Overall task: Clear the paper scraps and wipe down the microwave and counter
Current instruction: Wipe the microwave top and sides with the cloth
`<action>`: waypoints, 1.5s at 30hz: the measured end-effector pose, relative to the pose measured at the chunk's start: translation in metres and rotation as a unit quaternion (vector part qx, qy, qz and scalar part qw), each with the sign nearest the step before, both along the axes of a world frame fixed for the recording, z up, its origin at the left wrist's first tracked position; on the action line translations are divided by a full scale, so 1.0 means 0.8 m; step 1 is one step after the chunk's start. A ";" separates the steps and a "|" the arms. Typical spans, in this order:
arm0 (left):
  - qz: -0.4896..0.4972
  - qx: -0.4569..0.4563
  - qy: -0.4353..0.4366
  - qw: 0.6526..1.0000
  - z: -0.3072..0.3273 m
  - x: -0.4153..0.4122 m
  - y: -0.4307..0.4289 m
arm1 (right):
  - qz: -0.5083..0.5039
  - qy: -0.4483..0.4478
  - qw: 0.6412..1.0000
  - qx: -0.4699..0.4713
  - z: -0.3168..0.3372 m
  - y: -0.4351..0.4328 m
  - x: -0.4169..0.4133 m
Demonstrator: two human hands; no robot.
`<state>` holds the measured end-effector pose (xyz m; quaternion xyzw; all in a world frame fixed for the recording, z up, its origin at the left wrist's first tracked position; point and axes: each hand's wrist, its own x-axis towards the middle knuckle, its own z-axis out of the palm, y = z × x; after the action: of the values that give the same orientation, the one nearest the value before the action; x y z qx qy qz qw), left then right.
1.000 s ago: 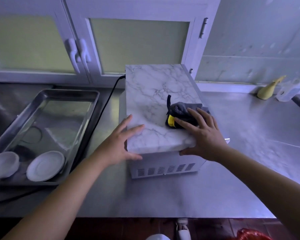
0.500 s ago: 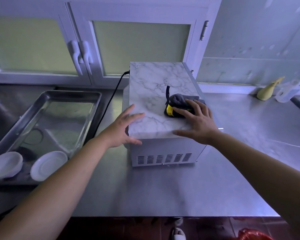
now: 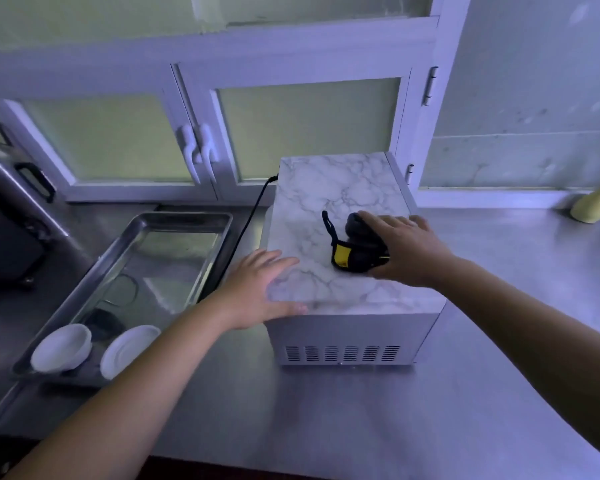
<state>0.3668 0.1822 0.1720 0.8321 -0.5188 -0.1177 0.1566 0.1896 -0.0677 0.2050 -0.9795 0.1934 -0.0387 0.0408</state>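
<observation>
Both hands lay on the microwave [image 3: 343,195], arms reaching in from the near edge. Left hand [image 3: 257,289] was spread flat over the near left corner, fingers straight on the marbled top and thumb along the near edge. Right hand [image 3: 406,251] rested palm down on a dark cloth [image 3: 355,252] with a yellow patch, fingers extended across it and pressing it to the top towards the right side; a dark loop of the cloth trailed out to the left.

A steel counter [image 3: 326,417] ran the full width, with white cabinet doors [image 3: 291,133] with pale panels behind it and a plain wall to the right. On it the microwave stood near the middle, its vented side facing the camera and a black cord [image 3: 253,209] running from its back left. Just beside it on the left sat a steel tray [image 3: 174,220] holding 2 white dishes [image 3: 63,348] at its near end.

A dark appliance [image 3: 4,244] was cut off at the left edge, too dim to identify. At the far right a yellow-green object [image 3: 593,209] was blurred and partly out of frame. The right palm hid much of the cloth.
</observation>
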 end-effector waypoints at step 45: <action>-0.194 -0.042 -0.107 0.974 -0.030 -0.026 -0.165 | -0.554 -0.593 0.540 0.224 -0.118 0.183 -0.075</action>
<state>0.3458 0.0503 0.1481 0.7157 -0.6889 -0.0343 0.1093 0.1298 0.0784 0.1107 -0.3893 0.6317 -0.5808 0.3349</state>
